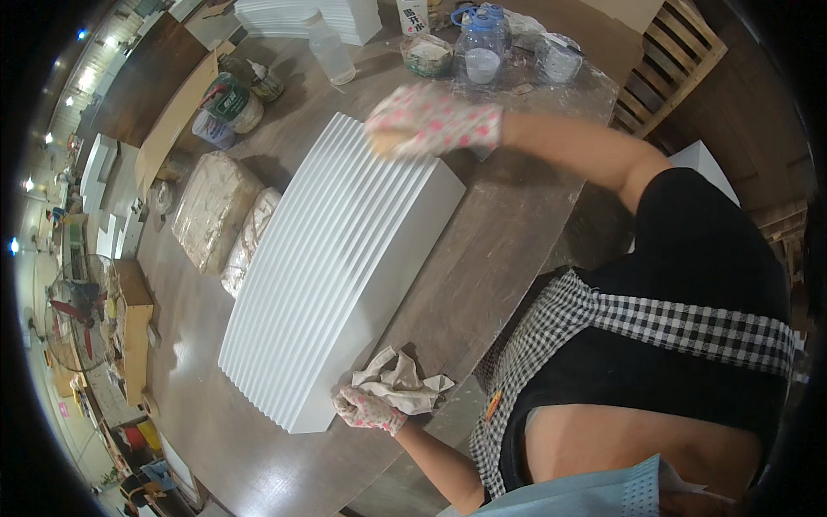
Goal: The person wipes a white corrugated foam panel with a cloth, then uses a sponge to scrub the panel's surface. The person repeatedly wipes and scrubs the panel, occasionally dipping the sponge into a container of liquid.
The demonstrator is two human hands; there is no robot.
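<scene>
A large white ridged block (332, 276), gently curved with parallel grooves along its top, lies on the brown table (482, 267). My right hand (431, 121), in a white glove with pink dots, is at the block's far end. It is blurred by motion, and its fingers close around a tan pad (392, 142) pressed against the ridges. My left hand (369, 410), gloved alike, is at the near end with its fingers curled against the block's lower corner. Beside that hand lies a crumpled off-white rag (401, 381).
Plastic-wrapped bundles (215, 211) lie left of the block. Beyond it stand a clear bottle (329, 52), a bowl (426, 56), a blue-lidded jug (481, 52) and a green-labelled container (231, 102). A wooden chair (672, 65) is at upper right, a fan (77, 306) at far left.
</scene>
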